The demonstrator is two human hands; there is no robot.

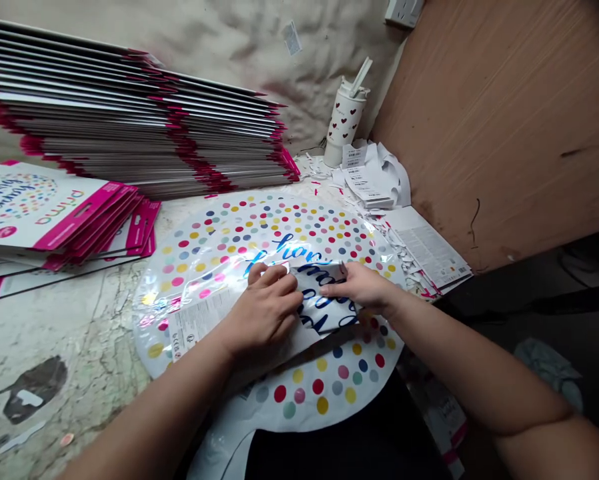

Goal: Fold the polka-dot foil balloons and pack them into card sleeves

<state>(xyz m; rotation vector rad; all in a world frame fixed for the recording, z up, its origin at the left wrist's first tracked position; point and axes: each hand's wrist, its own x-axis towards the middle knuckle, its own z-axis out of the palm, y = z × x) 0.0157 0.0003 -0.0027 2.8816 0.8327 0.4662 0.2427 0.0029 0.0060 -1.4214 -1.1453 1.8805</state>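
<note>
A round, flat foil balloon (324, 230) with coloured dots and blue script lies on the table under both my hands. On top of it is a white printed card (199, 323), tilted, with small text and symbols along its left part. My left hand (269, 307) is closed on this card, fingers curled over its upper edge. My right hand (364, 287) pinches the right side of a folded foil balloon (324, 300) with blue lettering, thumb on top. That folded piece sits against the card's right end; whether it is inside the card I cannot tell.
Long stacks of pink-edged cards (129, 127) line the back wall. More printed packages (54, 207) are piled at left. A white tumbler with hearts (347, 120) stands behind barcode labels (367, 183). Another printed card (427, 243) lies by the wooden panel (504, 120) at right.
</note>
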